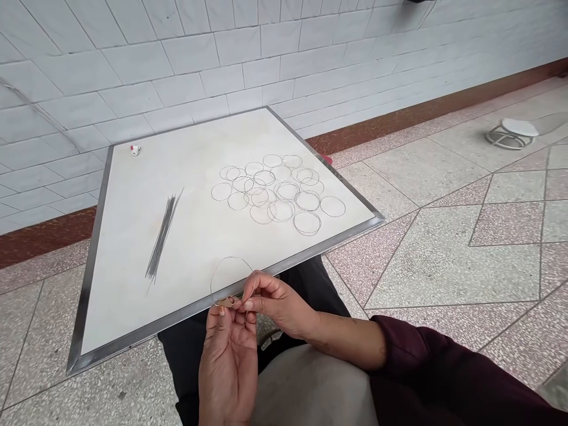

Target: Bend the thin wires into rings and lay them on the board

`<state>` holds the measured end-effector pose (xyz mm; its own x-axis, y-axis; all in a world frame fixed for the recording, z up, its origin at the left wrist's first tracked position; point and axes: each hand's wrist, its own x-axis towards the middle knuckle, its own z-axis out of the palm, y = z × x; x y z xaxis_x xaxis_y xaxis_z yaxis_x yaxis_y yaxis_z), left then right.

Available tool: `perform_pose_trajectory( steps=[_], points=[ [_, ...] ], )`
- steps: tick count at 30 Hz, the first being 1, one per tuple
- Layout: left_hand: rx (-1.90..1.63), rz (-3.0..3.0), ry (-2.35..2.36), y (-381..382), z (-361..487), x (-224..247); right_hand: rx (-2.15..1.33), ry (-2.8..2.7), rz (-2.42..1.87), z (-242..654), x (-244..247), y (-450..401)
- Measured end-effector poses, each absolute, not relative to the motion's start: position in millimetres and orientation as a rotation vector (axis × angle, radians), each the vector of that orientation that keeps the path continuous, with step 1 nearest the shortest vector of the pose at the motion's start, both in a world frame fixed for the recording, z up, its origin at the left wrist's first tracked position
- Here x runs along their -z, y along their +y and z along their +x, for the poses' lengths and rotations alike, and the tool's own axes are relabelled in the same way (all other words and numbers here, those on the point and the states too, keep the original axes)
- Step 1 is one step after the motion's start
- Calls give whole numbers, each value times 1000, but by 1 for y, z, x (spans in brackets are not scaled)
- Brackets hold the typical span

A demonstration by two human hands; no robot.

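Note:
A thin wire loop (233, 257) stands up from my fingers at the near edge of the table. My left hand (231, 355), palm up, pinches a small flat tan piece (228, 302) at the lower left of the loop. With thumb and forefinger my right hand (284, 305) grips the loop's right side, close against the left fingertips. Exactly how the wire meets the tan piece is hidden by the fingers. Many thin wire rings (307, 223) lie overlapping on the right half of the table. Toward the left rests a bundle of straight wires (162, 236).
The white table (124, 225) has a grey metal rim and reaches to the tiled wall (186, 59). A small white and pink object (135, 150) sits in its far left corner. A low round stool (512, 133) stands on the floor at the far right.

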<state>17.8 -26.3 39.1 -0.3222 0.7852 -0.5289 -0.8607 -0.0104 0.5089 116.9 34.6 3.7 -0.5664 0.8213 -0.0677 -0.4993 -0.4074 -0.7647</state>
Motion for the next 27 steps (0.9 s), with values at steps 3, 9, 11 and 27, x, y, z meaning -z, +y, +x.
perform_pose_trajectory(
  steps=[3,9,11,27],
  points=[
    [-1670,-120,934,-25,17,-39,-2014,-901,-555,116,-2,34],
    [-1686,-179,960,-23,14,-39,-2010,-952,-515,116,1,34],
    [-1680,-206,980,-22,13,-40,-1995,-991,-523,117,2,36],
    [-1702,-238,1041,-24,6,-41,-2150,-703,-506,116,6,28]
  ],
)
